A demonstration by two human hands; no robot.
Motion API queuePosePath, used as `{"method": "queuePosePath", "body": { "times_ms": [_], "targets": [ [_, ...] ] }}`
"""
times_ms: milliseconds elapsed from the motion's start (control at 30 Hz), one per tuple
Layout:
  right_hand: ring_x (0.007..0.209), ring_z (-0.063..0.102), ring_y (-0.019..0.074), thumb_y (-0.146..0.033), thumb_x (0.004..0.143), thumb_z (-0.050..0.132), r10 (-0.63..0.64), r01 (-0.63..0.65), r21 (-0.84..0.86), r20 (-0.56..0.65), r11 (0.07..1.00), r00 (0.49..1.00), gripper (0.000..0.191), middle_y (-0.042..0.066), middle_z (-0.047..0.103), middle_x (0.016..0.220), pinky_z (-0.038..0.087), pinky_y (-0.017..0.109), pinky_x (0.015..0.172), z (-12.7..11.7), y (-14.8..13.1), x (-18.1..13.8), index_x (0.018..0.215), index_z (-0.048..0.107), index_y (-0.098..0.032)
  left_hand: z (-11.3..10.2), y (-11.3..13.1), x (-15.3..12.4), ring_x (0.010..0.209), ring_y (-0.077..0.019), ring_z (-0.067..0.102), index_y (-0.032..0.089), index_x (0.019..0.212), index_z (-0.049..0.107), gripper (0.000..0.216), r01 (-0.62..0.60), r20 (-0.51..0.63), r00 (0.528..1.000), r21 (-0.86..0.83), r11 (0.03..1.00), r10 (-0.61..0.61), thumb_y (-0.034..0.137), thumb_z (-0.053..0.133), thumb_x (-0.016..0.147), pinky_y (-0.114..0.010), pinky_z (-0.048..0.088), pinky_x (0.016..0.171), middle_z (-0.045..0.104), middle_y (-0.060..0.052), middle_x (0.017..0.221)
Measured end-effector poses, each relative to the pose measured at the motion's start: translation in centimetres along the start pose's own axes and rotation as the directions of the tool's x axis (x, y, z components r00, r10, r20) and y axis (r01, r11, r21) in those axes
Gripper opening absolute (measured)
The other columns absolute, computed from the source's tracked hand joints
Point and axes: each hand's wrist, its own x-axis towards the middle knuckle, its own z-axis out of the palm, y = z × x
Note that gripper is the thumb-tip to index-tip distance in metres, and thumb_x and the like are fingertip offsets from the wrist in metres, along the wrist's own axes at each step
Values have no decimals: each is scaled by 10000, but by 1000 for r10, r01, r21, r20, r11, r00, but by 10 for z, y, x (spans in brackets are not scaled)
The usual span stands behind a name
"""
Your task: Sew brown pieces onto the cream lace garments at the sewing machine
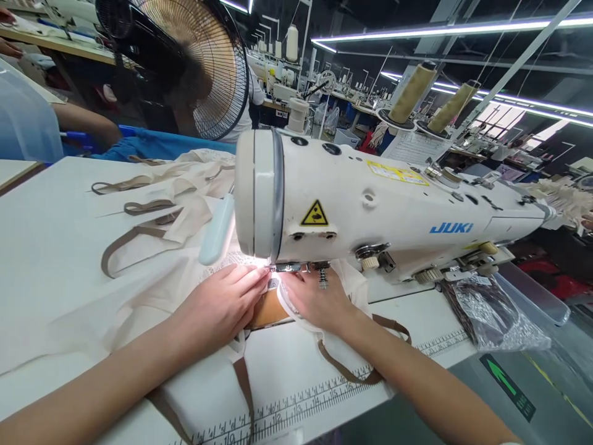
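Observation:
A white JUKI sewing machine (370, 204) stands across the table. Under its presser foot (288, 268) lies thin cream fabric (152, 278) with brown elastic straps (139, 232). My left hand (222, 306) lies flat on the fabric just left of the foot, fingers stretched toward the needle. My right hand (319, 300) presses the fabric down just right of the foot, fingers extended and partly hidden under the machine head. A tan piece (269, 312) shows between the two hands.
A printed ruler (296, 405) runs along the table's front edge. A black fan (204, 62) stands behind the table, with another person's arm (88, 127) at far left. Two thread cones (433, 96) rise behind the machine. A plastic bag (491, 315) lies at right.

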Motion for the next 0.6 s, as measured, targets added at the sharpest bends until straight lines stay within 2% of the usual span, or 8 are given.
{"method": "queuePosePath", "body": {
  "times_ms": [133,433,600],
  "targets": [
    [996,581,209,-250,1027,450,-6,6,-15,-10,1000,1000,207,41,691,1054,390,322,686,2,-2,0,1066,653,-239,2,1,-1,1057,-268,613,46,1153,676,338,39,-11,999,-5,999,-39,60,403,955,-381,482,914,695,-145,1085],
    [1057,590,235,-265,1041,420,-3,4,-13,78,1000,997,276,60,673,1163,423,315,655,-1,-2,-2,1208,639,-261,3,1,-3,1109,-258,613,73,1174,671,333,46,0,999,-24,999,-46,82,403,976,-381,479,960,702,-131,1181],
    [1088,596,236,-267,1048,418,-16,17,-13,47,1000,999,270,54,681,1153,420,322,668,3,-1,-1,1187,648,-246,2,2,-1,1094,-270,617,61,1154,681,340,35,1,999,12,999,-35,79,393,974,-397,477,974,705,-136,1162]
  ]
}}
